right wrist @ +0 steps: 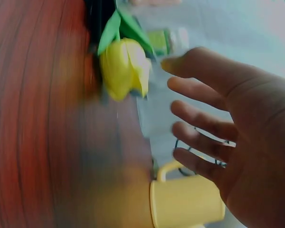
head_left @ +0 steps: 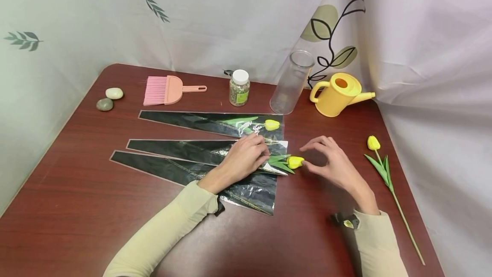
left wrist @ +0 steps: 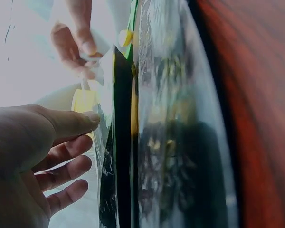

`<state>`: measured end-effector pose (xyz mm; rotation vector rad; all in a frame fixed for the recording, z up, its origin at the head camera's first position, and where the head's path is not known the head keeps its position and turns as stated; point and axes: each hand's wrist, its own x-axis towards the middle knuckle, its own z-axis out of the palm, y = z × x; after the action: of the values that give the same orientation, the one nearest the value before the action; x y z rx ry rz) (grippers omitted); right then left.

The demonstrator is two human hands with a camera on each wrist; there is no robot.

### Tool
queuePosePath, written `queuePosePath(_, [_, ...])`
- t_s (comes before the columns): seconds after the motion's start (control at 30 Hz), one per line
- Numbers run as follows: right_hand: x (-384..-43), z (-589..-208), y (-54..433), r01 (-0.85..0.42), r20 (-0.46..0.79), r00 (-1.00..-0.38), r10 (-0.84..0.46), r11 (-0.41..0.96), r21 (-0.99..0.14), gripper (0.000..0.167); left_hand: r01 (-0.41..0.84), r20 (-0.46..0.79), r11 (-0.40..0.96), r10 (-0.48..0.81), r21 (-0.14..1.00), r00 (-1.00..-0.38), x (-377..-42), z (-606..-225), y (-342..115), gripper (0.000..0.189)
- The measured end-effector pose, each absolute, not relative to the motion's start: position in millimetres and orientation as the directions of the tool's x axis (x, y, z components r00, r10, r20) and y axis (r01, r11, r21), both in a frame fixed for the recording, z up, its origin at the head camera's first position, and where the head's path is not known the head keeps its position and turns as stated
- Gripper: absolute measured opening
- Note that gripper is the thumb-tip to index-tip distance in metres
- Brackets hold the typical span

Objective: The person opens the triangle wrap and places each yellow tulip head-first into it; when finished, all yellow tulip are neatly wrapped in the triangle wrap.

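Three dark-backed, clear-fronted flower sleeves lie on the table. The far sleeve [head_left: 180, 119] has a yellow tulip [head_left: 272, 125] inside. My left hand [head_left: 244, 155] is over the middle sleeve [head_left: 173, 145], its thumb and forefinger pinching the film near the opening in the left wrist view. A second yellow tulip [head_left: 295, 162] pokes its bloom and leaves out of this sleeve's wide end; its stem is hidden. Beside that bloom is my right hand [head_left: 338, 168], fingers spread and thumb close to the petals [right wrist: 121, 71]. The near sleeve [head_left: 250, 191] lies partly beneath the middle one.
Another yellow tulip [head_left: 388, 178] lies along the right edge. Across the back stand a yellow watering can [head_left: 334, 97], a clear glass vase [head_left: 288, 86] and a lidded jar [head_left: 239, 91]. A pink brush [head_left: 173, 90] and two stones [head_left: 105, 104] are at the left.
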<state>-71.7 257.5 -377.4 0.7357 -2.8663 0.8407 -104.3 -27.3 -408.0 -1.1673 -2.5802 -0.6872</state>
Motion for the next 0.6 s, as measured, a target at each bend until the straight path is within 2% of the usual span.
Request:
queuePosePath(0.23, [-66.6, -384.1, 271.1, -0.405, 0.083, -0.905, -0.418, 0.782, -0.474, 0.044, 0.758, 0.393, 0.568, 0.649, 0.319, -0.652, -104.7, -409.5, -27.1, 0.005])
queuePosePath(0.6, [-69.7, -393.1, 271.6, -0.434, 0.078, -0.888, -0.453, 0.77, -0.467, 0.034, 0.754, 0.385, 0.575, 0.648, 0.317, -0.657, -104.3, -409.3, -27.7, 0.007])
